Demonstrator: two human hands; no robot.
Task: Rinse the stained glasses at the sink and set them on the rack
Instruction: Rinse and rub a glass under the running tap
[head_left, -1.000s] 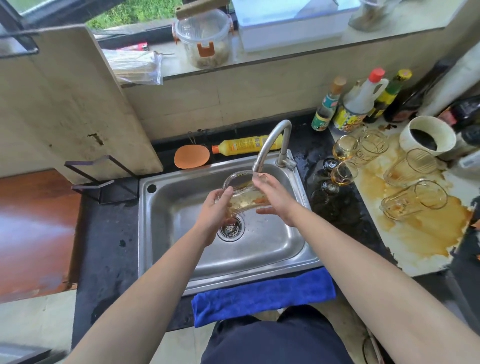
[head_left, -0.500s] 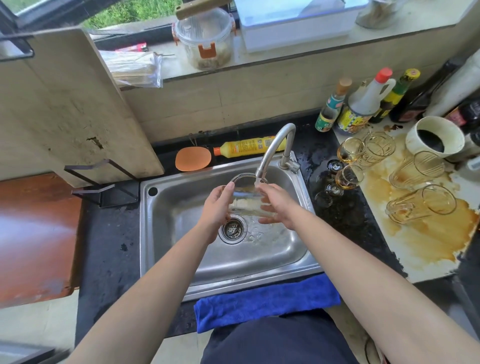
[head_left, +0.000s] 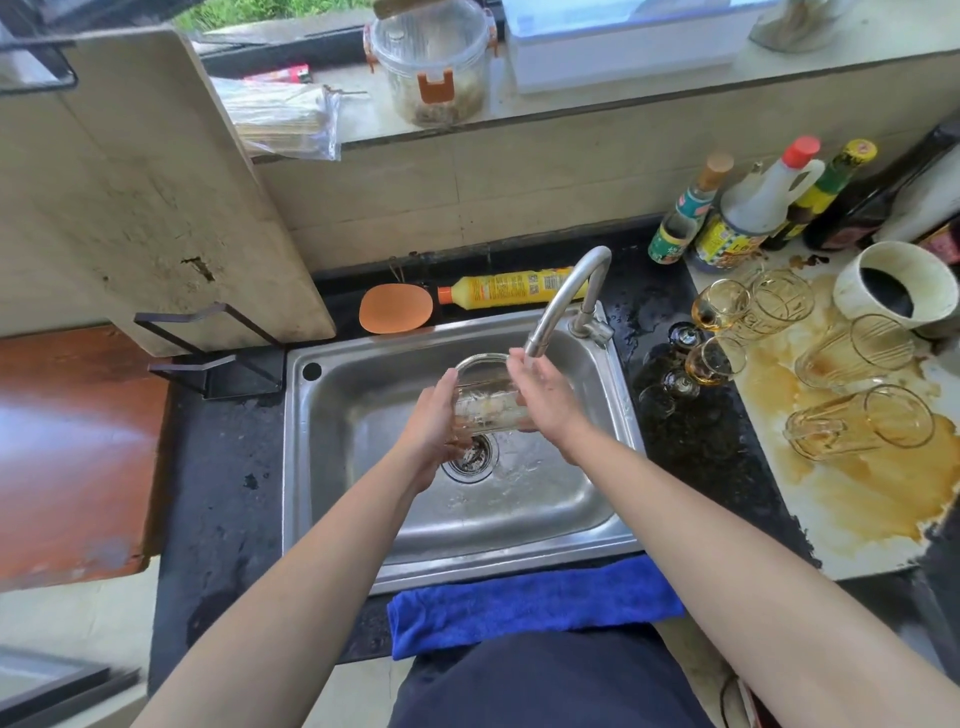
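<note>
The glass (head_left: 485, 402) is over the middle of the sink (head_left: 363, 426), above the drain. It is tilted, with its long axis running away from us and its mouth toward the back edge, just left of the faucet spout (head_left: 566, 291). The left grip (head_left: 434, 423) wraps the glass from its left side, thumb up along the wall. The right grip (head_left: 545, 395) lies against its right side with fingers fairly straight, directly under the spout's end.

The next move, as we judge it, depends on where the black wire rack (head_left: 208, 338) sits. It is on the bench off the sink's back-left corner, so the glass has to travel left. The left grip is nearer the rack and already holds the glass.

Several stained glasses (head_left: 857, 421) lie on their sides near the bench's right edge, in a brown spill.

The yellow bottle (head_left: 509, 286) behind the sink lies flat, and its label carries a code square and print too small for us to read. The sauce bottles (head_left: 748, 218) at the back-right corner have coloured labels, and we cannot read them either.
</note>
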